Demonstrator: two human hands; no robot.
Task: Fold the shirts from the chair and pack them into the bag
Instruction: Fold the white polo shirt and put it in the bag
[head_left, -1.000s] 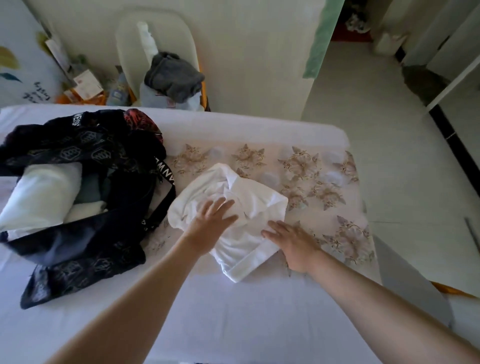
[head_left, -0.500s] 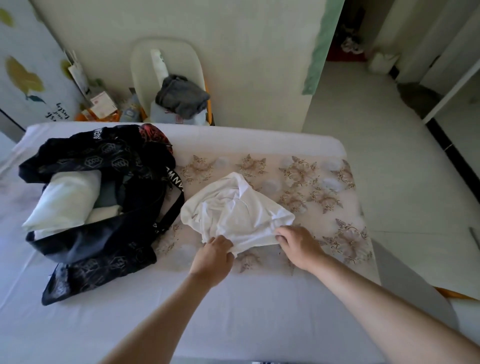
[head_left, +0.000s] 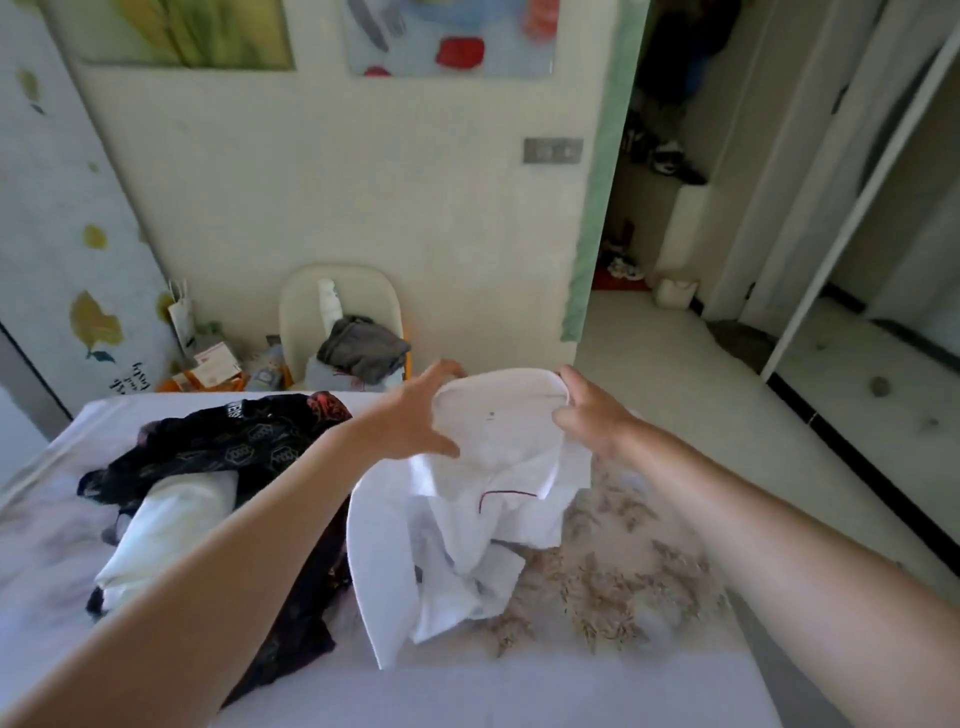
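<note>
above bed, shirt between both grips

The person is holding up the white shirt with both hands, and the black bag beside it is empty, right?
Not quite. The black bag is not empty: the head view shows folded white cloth inside it. The rest holds: the left hand and the right hand both grip the white shirt, lifted above the bed.

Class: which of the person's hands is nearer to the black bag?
Left. The left hand grips the white shirt just to the right of the black bag; the right hand grips the shirt's other side, with the shirt between it and the bag.
</note>
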